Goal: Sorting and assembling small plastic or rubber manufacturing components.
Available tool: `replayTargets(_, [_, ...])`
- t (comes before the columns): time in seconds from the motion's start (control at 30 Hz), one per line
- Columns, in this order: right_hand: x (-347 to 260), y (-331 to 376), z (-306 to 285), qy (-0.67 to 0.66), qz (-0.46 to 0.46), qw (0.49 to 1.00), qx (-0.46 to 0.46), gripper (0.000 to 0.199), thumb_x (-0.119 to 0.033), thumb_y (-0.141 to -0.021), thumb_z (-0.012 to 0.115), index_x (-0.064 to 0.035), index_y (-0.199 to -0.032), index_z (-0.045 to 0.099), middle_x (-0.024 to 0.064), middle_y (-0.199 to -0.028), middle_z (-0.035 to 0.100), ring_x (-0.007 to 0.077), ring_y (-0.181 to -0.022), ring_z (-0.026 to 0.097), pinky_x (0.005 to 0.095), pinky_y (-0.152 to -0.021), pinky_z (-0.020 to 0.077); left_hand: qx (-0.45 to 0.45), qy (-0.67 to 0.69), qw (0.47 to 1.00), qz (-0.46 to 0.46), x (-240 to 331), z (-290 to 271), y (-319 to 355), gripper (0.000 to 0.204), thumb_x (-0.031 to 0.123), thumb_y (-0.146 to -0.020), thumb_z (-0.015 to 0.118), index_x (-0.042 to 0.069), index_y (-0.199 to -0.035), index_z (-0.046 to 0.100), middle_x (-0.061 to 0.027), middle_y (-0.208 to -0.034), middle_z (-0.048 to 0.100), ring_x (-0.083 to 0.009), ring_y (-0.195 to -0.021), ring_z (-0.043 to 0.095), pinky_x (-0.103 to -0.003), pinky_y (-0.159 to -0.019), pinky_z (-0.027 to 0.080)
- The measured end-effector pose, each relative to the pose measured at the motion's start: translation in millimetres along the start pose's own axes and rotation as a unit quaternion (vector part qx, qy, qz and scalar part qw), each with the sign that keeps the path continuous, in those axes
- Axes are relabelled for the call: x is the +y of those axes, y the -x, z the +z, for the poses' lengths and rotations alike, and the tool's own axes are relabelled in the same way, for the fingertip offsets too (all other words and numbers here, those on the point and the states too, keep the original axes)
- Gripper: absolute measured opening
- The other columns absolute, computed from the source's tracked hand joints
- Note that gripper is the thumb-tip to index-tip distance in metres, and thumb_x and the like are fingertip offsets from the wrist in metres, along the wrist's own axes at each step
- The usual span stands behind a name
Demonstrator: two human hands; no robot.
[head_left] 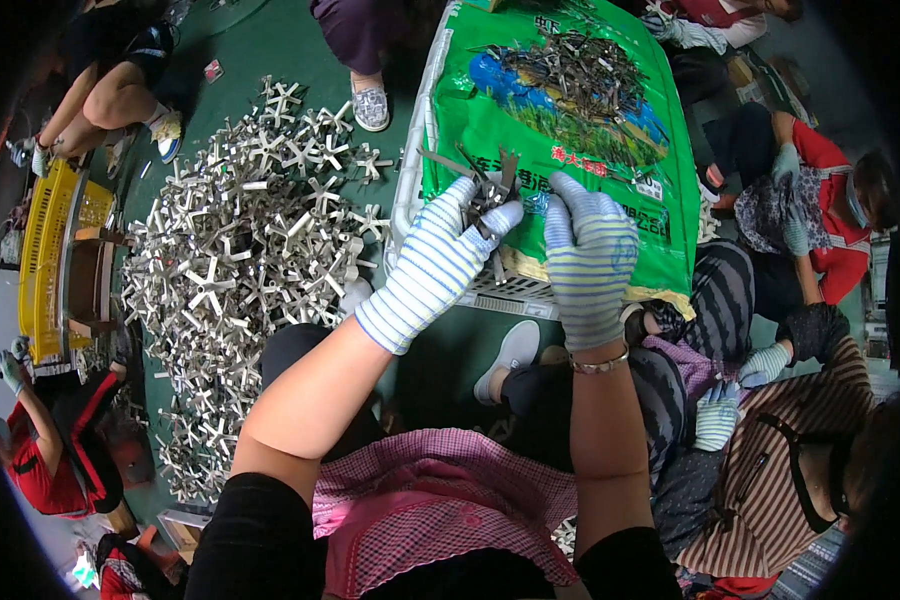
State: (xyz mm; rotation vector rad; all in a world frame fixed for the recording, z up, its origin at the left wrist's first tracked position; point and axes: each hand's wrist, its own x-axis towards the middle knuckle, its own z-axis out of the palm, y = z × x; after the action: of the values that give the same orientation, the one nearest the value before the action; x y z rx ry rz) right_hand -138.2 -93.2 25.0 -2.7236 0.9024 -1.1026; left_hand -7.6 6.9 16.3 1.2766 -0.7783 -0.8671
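Grip the dark metal strips point(490, 185) firmly between the closed fingers of left hand point(432, 262) and right hand point(588, 255), keeping them aligned just above the green sack point(570, 120).

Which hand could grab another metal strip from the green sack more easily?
Probably the right hand. It hovers over the green sack, nearer the loose metal strips. The left hand has its fingers pinching the bundle of strips.
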Motion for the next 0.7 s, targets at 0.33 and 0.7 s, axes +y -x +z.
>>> replayTargets(0.33, [0, -1, -10, 0.06, -0.031, 0.998, -0.011, 0.022, -0.011, -0.075, 0.067, -0.0086, -0.097, 0.066, 0.011, -0.078, 0.062, 0.0287, -0.071, 0.058, 0.0404, -0.064, 0.0454, -0.037, -0.07, 0.997, -0.015, -9, -3, 2, 0.033, 0.017, -0.087, 0.064, 0.002, -0.116, 0.057, -0.0046, -0.098, 0.065, -0.0083, -0.087, 0.057, -0.024, -0.078, 0.045])
replayTargets(0.7, [33, -4, -15, -0.423, 0.319, 0.836, 0.144, 0.028, -0.017, -0.087, 0.062, 0.0014, -0.109, 0.062, 0.0098, -0.096, 0.066, 0.0121, -0.082, 0.058, 0.0261, -0.077, 0.0473, 0.026, 0.046, 0.995, -0.083, 7, -19, -3, 0.022, 0.016, -0.087, 0.061, 0.001, -0.104, 0.058, -0.0032, -0.077, 0.063, -0.0053, -0.064, 0.055, -0.02, -0.056, 0.044])
